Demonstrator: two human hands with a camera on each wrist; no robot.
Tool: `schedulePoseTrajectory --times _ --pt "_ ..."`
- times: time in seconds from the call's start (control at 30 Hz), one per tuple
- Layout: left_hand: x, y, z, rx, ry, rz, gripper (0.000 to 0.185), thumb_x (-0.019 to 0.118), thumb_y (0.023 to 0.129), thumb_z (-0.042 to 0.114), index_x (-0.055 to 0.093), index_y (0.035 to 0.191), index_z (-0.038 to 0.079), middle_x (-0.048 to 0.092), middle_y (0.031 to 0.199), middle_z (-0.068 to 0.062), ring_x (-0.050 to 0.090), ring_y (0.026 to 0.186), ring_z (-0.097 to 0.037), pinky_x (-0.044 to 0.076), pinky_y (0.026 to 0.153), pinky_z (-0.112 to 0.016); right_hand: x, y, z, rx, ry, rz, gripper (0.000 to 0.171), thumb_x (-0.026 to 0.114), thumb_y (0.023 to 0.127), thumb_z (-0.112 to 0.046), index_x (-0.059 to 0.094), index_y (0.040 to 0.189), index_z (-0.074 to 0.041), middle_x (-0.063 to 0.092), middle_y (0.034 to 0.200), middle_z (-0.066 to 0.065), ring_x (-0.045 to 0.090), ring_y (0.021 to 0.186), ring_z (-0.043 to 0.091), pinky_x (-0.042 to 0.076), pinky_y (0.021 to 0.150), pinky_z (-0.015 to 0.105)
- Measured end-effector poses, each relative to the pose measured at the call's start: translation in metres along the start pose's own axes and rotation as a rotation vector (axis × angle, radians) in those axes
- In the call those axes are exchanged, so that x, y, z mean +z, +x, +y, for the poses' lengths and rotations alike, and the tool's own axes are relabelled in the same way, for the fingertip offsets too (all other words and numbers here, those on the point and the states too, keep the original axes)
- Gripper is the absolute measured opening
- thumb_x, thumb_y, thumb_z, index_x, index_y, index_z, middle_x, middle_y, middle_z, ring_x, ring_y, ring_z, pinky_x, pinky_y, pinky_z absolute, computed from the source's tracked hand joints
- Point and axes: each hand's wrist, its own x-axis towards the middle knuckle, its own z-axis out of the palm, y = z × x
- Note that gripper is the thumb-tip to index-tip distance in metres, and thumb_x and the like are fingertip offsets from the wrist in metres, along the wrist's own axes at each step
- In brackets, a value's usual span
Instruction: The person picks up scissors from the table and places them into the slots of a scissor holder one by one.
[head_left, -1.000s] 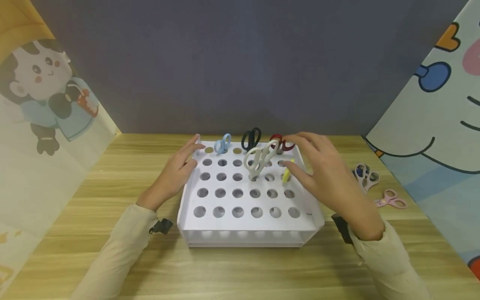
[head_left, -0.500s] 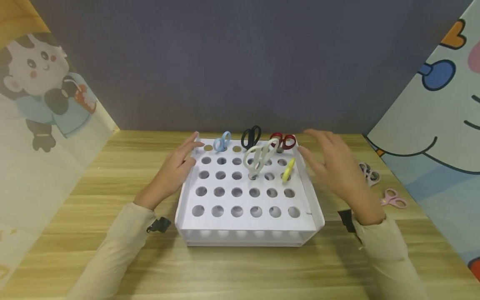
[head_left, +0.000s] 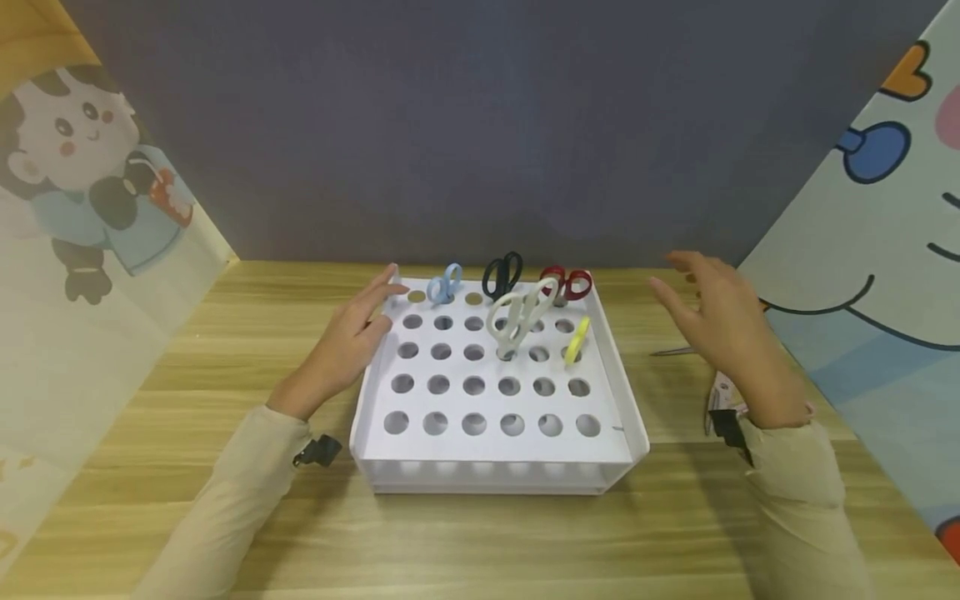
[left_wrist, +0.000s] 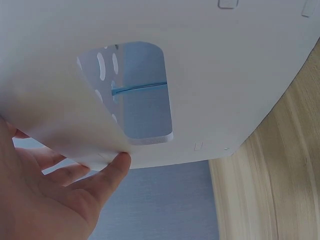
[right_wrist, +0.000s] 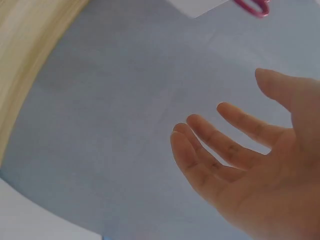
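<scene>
A white rack (head_left: 457, 447) with rows of round holes stands in the middle. My left hand (head_left: 339, 350) holds its left side wall; in the left wrist view the thumb (left_wrist: 117, 167) presses the outer face and fingers reach over the edge. Through the wall's cut-out shows a light blue blade (left_wrist: 140, 89). Light blue scissors (head_left: 447, 292), black scissors (head_left: 502, 283) and red scissors (head_left: 567, 284) stand handles up in the back row. White scissors (head_left: 514, 323) and a yellow handle (head_left: 577, 342) stand farther forward. My right hand (head_left: 726, 317), fingers spread and holding nothing, hovers right of the rack.
Beneath the right hand and wrist, a pointed blade (head_left: 672, 352) and part of pale pink scissors (head_left: 720, 396) lie on the wooden table (head_left: 525, 550). A grey panel (head_left: 480, 133) closes the back. Walls with cartoon prints flank both sides.
My right hand has drawn away from the yellow handle, moving right past the rack to above the scissors on the table, which it now partly covers. The left hand stays at the rack.
</scene>
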Motion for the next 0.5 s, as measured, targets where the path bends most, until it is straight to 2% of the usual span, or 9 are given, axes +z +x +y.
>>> schedulePoseTrajectory --times 0.3,0.5 --pt "0.000 -0.001 0.000 0.001 0.000 -0.001 0.042 0.042 0.097 0.007 0.055 0.137 0.005 0.022 0.164 0.002 0.021 0.150 -0.030 0.017 0.121 -0.054 0.008 0.003 0.032 0.073 -0.021 -0.072 0.055 0.054 0.102 -0.034 0.048 0.137 0.008 0.054 0.125 0.037 0.053 0.110 0.053 0.044 0.086 0.066" --pt "0.000 -0.001 0.002 -0.013 0.003 0.001 0.042 0.043 0.097 0.008 0.055 0.138 0.006 0.022 0.164 0.003 0.020 0.151 -0.026 0.017 0.121 -0.054 0.012 0.005 0.053 0.120 -0.039 -0.103 0.059 0.051 0.103 -0.037 0.046 0.138 0.010 0.054 0.126 0.038 0.052 0.111 0.054 0.042 0.088 0.068"
